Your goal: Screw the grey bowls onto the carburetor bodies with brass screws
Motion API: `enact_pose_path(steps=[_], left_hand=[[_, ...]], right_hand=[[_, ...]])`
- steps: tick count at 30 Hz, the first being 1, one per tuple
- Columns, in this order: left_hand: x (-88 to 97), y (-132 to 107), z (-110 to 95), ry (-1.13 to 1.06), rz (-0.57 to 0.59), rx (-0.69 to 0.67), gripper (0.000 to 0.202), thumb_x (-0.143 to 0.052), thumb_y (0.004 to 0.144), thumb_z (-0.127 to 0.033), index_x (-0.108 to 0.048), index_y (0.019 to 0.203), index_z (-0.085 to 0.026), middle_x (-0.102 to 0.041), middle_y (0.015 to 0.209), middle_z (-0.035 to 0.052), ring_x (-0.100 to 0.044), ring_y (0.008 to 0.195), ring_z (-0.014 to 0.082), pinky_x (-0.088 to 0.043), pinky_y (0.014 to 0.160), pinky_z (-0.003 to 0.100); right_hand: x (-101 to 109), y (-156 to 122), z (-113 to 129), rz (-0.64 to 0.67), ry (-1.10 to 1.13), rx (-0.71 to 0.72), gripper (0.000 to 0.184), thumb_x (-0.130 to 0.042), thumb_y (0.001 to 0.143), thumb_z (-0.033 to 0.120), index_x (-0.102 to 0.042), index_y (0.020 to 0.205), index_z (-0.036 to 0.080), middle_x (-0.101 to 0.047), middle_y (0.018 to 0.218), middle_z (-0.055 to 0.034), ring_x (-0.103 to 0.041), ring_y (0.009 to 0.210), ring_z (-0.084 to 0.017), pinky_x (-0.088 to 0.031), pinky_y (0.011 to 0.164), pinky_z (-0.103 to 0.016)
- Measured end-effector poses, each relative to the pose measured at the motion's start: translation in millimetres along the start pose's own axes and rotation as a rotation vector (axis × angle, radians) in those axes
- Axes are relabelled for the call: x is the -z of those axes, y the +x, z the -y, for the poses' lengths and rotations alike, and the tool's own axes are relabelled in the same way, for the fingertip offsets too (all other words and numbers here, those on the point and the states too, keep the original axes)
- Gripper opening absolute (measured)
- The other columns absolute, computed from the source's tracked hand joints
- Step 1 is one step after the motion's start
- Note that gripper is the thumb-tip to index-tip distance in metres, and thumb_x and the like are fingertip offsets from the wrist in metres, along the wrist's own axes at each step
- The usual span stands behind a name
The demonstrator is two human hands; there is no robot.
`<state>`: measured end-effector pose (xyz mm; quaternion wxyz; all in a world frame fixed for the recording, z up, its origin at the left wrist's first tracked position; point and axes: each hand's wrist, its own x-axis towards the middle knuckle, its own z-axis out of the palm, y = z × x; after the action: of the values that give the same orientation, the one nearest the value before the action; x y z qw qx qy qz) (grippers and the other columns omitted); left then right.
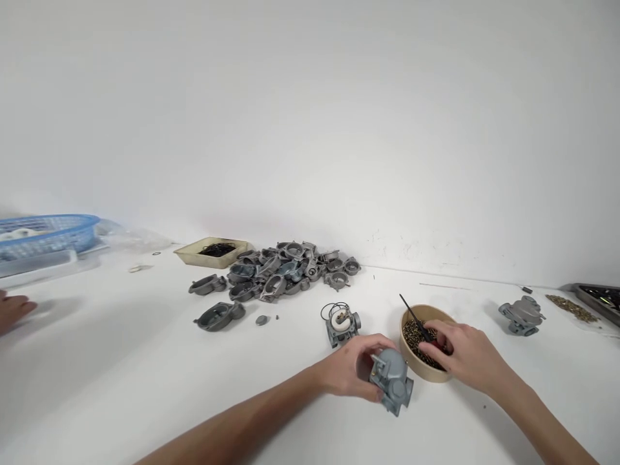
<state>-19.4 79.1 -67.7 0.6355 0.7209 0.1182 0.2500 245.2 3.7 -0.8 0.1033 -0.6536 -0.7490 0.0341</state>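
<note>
My left hand [351, 368] is closed round a grey metal carburetor [393, 380], held just over the table. Over a round tan bowl [421, 373] of small brass-coloured screws [415, 339], my right hand [462, 354] grips a screwdriver [417, 318]. Its dark shaft points up and to the left, and part of a red handle shows between the fingers. Whether those fingertips also touch the screws I cannot tell. Behind my left hand sits an open carburetor body [341, 325] with a white float and a black rubber ring [334, 306].
A heap of grey float bowls [276, 271] lies by the wall, beside a cream tray [203, 258] of black rings. To the right stand another carburetor [522, 315], brass pieces [572, 308] and a dark tray [598, 298]. At left are a blue basket [82, 240] and another person's hand [15, 310].
</note>
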Motion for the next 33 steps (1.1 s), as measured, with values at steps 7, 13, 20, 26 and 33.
enact_pose_path(steps=[7,13,20,26,33], left_hand=[[-2.6,-5,-8,-0.015,-0.046,0.017,0.061,-0.096,0.065,-0.027,-0.075,0.12,-0.014,-0.078,0.108,0.0131,-0.072,0.098,0.0303,-0.057,0.085,0.038],[-5.8,-9,-5,-0.067,-0.061,0.084,0.065,-0.1,0.059,-0.023,-0.076,0.119,-0.016,-0.081,0.106,0.0112,-0.074,0.097,0.0299,-0.059,0.084,0.039],[-8.4,-10,-8,-0.16,-0.047,0.14,0.065,-0.099,0.058,-0.02,-0.073,0.117,-0.015,-0.08,0.109,0.0126,-0.075,0.101,0.0325,-0.061,0.086,0.042],[-6.7,-9,2,-0.176,-0.102,0.16,0.061,-0.096,0.06,-0.02,-0.07,0.114,-0.014,-0.078,0.107,0.0117,-0.075,0.097,0.0311,-0.06,0.077,0.038],[-5.5,-12,2,-0.171,-0.1,0.181,0.065,-0.096,0.058,-0.02,-0.069,0.117,-0.014,-0.078,0.11,0.0105,-0.074,0.096,0.0285,-0.059,0.078,0.036]], right_hand=[[2,-3,1,0.043,0.047,-0.07,0.035,-0.054,0.093,0.029,-0.07,0.124,0.027,-0.076,0.075,-0.001,-0.071,0.069,-0.023,-0.05,0.061,-0.033],[6,-3,-5,-0.451,0.392,0.007,0.014,-0.064,0.091,0.032,-0.074,0.097,0.024,-0.079,0.093,-0.005,-0.076,0.076,-0.02,-0.064,0.064,-0.033],[50,5,-1,-0.73,0.578,0.237,0.019,-0.074,0.093,0.023,-0.071,0.112,0.021,-0.08,0.1,-0.0074,-0.078,0.088,-0.021,-0.07,0.081,-0.038],[131,11,35,-0.426,0.309,0.596,0.008,-0.062,0.099,0.02,-0.07,0.102,0.022,-0.074,0.089,-0.0043,-0.071,0.078,-0.017,-0.06,0.068,-0.03],[129,17,48,-0.457,0.239,0.725,0.016,-0.052,0.096,0.011,-0.063,0.092,0.022,-0.065,0.072,-0.0004,-0.056,0.061,-0.014,-0.045,0.054,-0.028]])
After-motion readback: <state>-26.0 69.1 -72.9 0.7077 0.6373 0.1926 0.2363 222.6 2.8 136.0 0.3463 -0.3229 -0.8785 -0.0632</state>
